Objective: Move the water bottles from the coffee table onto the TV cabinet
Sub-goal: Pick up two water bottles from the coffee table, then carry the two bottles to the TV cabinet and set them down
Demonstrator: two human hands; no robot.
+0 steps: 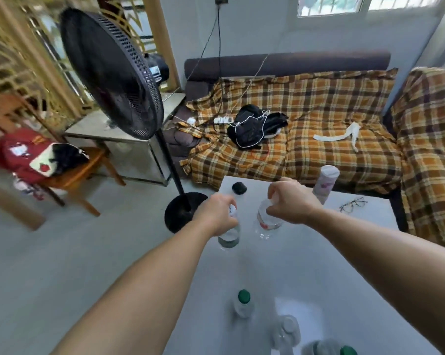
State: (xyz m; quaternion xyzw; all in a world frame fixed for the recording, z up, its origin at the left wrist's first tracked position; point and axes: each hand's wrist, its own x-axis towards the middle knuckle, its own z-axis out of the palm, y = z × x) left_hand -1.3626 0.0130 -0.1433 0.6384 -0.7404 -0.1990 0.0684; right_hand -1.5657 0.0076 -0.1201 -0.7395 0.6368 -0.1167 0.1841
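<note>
Over the white coffee table (305, 265), my left hand (216, 213) is closed around the top of a clear water bottle (229, 238) with a white cap. My right hand (289, 202) grips the neck of a second clear bottle (266, 222) with a red-and-white label. Closer to me stand a green-capped bottle (243, 303), a clear bottle with a pale cap (288, 329) and another green-capped bottle (344, 351) at the bottom edge. The TV cabinet is not in view.
A white-and-pink tube container (325, 183), a small black object (239, 188) and glasses (353, 204) sit on the table's far end. A black standing fan (114, 73) stands left of the table. A plaid-covered sofa (318, 119) is behind, a wooden chair (73, 172) at left.
</note>
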